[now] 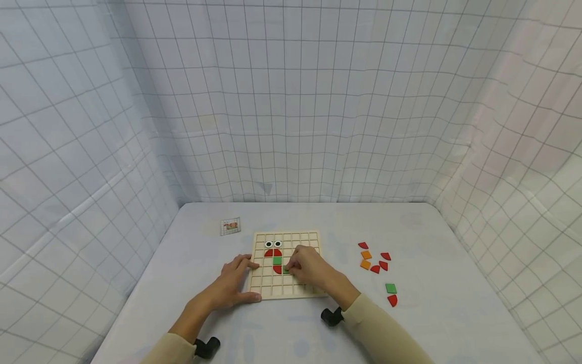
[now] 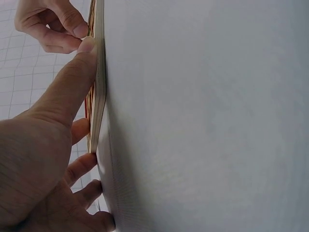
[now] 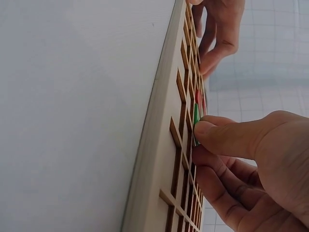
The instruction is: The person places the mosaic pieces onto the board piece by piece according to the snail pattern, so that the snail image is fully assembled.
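A wooden grid board (image 1: pixel 267 281) lies on the table. My left hand (image 1: pixel 229 283) steadies its lower left corner, thumb on the near edge, index finger on the left side, other fingers spread on the table. Over the board's middle, my right hand (image 1: pixel 310 266) pinches a green square tile (image 3: pixel 196 116) between thumb and fingers, at a cell right of a red quarter-round tile (image 1: pixel 277 270). Above that red tile sits another green square (image 1: pixel 277 261). Higher up are two red quarter-rounds (image 1: pixel 269 253) side by side, with two eye tiles (image 1: pixel 269 244) in the row above them.
Right of the board lie several loose red quarter-rounds (image 1: pixel 385 256), two orange squares (image 1: pixel 366 255) and a green square tile (image 1: pixel 391 288). A small picture card (image 1: pixel 230 226) rests beyond the board's left corner. Grid-patterned curtains (image 1: pixel 300 101) enclose the table's back and sides.
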